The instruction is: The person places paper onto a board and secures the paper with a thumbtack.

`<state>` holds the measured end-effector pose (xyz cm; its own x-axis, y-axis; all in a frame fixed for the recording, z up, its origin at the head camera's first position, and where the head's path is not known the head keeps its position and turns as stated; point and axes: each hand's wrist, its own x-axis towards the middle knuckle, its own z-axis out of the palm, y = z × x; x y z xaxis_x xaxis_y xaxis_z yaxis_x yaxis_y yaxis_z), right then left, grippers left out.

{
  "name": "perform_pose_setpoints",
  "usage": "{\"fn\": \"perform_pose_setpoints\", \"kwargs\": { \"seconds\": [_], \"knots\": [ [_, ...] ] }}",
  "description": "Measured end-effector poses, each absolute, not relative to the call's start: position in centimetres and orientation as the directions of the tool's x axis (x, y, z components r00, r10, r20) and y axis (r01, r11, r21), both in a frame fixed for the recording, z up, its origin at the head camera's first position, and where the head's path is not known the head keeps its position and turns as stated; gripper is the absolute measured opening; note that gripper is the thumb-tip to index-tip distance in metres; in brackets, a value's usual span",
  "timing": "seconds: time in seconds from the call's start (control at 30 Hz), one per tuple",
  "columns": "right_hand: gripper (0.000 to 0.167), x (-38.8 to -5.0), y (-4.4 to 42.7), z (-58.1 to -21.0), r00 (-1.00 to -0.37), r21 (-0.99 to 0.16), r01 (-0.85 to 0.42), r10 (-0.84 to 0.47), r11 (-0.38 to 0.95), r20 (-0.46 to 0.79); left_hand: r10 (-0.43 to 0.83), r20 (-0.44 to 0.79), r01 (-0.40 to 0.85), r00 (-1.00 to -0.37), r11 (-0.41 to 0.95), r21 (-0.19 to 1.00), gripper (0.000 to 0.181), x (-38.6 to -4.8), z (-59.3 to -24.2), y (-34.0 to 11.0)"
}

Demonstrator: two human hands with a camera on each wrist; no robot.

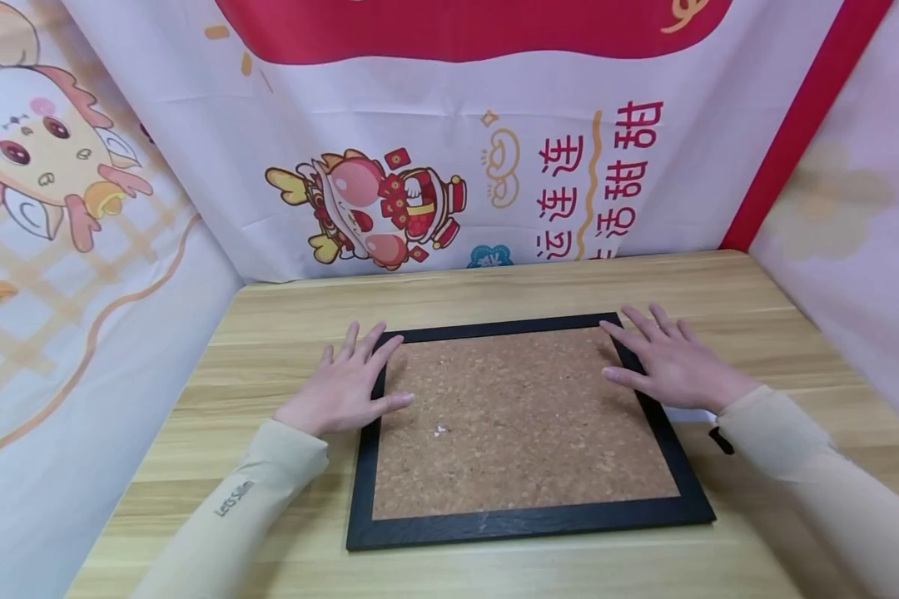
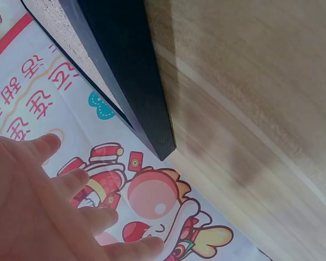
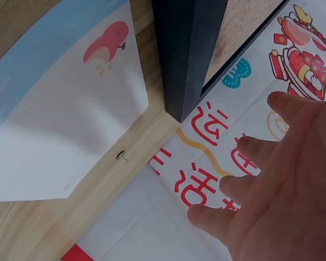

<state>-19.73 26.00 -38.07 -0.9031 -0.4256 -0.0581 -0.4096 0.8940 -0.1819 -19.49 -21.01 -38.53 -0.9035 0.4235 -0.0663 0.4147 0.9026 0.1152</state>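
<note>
While palm-down, hands (image 1: 345,387) (image 1: 677,364) astride corkboard (image 1: 524,424).

We find the head view brightly and evenly lit, with a soft shadow on the counter (image 1: 494,293) along the right sleeve (image 1: 787,441) and wide-angle stretching towards its left and right edges. Both wrist views look dimmer to us: in the right one, the fingers (image 3: 212,218) are shaded and a blurry shadow crosses the white sheet (image 3: 32,168); in the left, we see softened wood grain.
</note>
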Motion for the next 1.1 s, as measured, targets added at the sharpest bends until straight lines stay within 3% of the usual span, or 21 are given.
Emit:
{"fn": "perform_pose_setpoints", "kwargs": {
  "seconds": [0.57,0.83,1.1],
  "knots": [
    [0.079,-19.3,29.0,-37.9,-0.923,-0.266,-0.348,-0.378,0.899,-0.070,0.403,-0.082,0.392,-0.912,0.912,0.124,0.097,-19.3,-37.5,-22.4],
    [0.076,-18.9,31.3,-38.2,-0.925,-0.225,-0.352,-0.375,0.909,-0.068,0.373,-0.070,0.365,-0.925,0.925,0.106,0.095,-18.6,-37.3,-23.3],
    [0.056,-18.9,33.3,-39.5,-0.943,-0.176,-0.313,-0.327,0.933,-0.058,0.226,-0.168,0.179,-0.960,0.950,0.254,0.092,-17.4,-37.4,-22.9]
  ]
}}
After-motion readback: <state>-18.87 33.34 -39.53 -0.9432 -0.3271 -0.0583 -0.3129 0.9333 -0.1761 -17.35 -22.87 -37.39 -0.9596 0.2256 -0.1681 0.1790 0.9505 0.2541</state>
